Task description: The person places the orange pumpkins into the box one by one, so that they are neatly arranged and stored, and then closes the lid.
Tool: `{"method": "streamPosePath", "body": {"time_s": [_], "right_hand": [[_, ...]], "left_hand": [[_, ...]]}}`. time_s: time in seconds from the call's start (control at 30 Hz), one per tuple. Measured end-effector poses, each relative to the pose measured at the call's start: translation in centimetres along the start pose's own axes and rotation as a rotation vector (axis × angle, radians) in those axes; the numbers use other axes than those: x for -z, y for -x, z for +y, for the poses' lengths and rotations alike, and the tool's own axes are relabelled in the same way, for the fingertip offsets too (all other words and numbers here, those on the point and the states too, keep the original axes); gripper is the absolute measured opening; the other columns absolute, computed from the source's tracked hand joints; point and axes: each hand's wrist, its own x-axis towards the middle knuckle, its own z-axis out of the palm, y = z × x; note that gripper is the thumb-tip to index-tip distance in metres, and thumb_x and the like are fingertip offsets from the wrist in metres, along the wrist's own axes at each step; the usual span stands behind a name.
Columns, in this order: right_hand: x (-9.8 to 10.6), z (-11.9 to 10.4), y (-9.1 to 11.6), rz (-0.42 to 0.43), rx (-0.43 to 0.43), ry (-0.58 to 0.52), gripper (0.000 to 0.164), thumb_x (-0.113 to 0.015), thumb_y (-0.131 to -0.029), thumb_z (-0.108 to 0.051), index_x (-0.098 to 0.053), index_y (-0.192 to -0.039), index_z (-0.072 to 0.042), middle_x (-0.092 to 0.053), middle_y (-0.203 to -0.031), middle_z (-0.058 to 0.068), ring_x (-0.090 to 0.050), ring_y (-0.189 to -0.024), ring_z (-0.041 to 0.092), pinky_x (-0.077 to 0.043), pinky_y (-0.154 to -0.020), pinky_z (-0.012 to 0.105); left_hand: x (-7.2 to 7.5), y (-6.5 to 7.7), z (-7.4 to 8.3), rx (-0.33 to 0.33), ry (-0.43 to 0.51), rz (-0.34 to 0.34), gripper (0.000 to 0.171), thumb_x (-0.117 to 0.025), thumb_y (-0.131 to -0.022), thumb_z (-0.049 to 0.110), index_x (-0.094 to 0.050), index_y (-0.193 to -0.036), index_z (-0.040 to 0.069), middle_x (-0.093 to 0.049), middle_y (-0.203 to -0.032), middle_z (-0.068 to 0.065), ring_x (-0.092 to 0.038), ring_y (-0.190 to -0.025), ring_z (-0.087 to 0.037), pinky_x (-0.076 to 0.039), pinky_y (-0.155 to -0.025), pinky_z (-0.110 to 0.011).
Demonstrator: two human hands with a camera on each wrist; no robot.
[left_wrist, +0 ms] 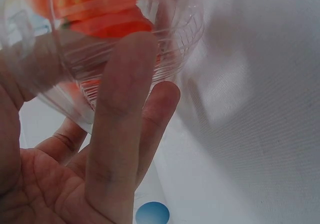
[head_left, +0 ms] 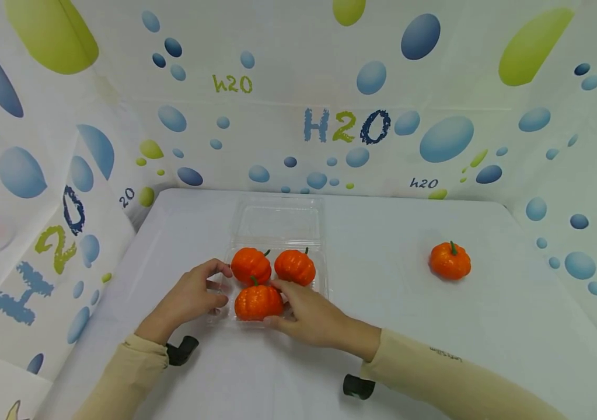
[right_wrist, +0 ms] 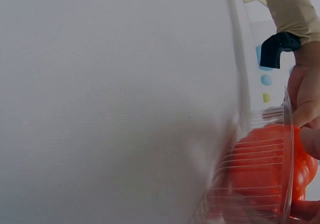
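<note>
A clear plastic container point(head_left: 227, 319) lies on the table with its lid point(head_left: 277, 220) folded back behind it. Three small orange pumpkins are in the tray: one at the back left point(head_left: 251, 265), one at the back right point(head_left: 295, 267) and one in front point(head_left: 258, 302). My left hand point(head_left: 193, 296) holds the container's left side, and in the left wrist view its fingers point(left_wrist: 120, 114) lie against the ribbed wall. My right hand point(head_left: 311, 315) grips the front pumpkin from the right, its thumb near the front rim.
Another orange pumpkin point(head_left: 450, 261) sits by itself on the right of the white-covered table point(head_left: 393, 233). Hanging sheets printed with blue and green drops point(head_left: 446, 139) enclose the back and sides. Each wrist bears a black mount point(head_left: 358, 387).
</note>
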Motion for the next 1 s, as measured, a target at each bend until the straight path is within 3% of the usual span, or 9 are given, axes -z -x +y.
{"method": "streamPosePath", "body": {"time_s": [0.4,0.67,1.0], "right_hand": [[0.7,-0.2,1.3,0.026,-0.008,0.056,0.077,-0.066,-0.096,-0.046,-0.036,-0.155,-0.008,-0.046,-0.153,0.003,-0.062,-0.114,0.015,-0.052,-0.094,0.029],[1.6,0.6,3.4,0.179,0.115,0.027,0.063,-0.073,-0.094,-0.033,-0.048,-0.149,-0.015,-0.054,-0.144,-0.004,-0.062,-0.111,0.015,-0.054,-0.092,0.034],[3.7,4.4,6.8,0.377,0.163,0.128,0.068,-0.086,-0.082,-0.03,-0.056,-0.142,-0.019,-0.046,-0.15,-0.005,-0.041,-0.14,0.016,-0.043,-0.109,0.046]], "left_hand": [[-0.1,0.1,-0.1,0.012,0.002,0.003,0.041,-0.074,-0.081,-0.002,-0.056,-0.118,0.004,-0.058,-0.125,-0.018,-0.063,-0.11,-0.039,-0.06,-0.065,-0.033],[-0.1,0.1,0.0,0.021,0.008,0.001,0.041,-0.074,-0.082,-0.002,-0.056,-0.119,0.004,-0.057,-0.125,-0.017,-0.064,-0.109,-0.037,-0.06,-0.065,-0.034],[-0.1,-0.1,0.0,0.02,0.002,0.001,0.042,-0.074,-0.082,-0.002,-0.056,-0.119,0.004,-0.057,-0.129,-0.017,-0.065,-0.107,-0.035,-0.06,-0.065,-0.034]]}}
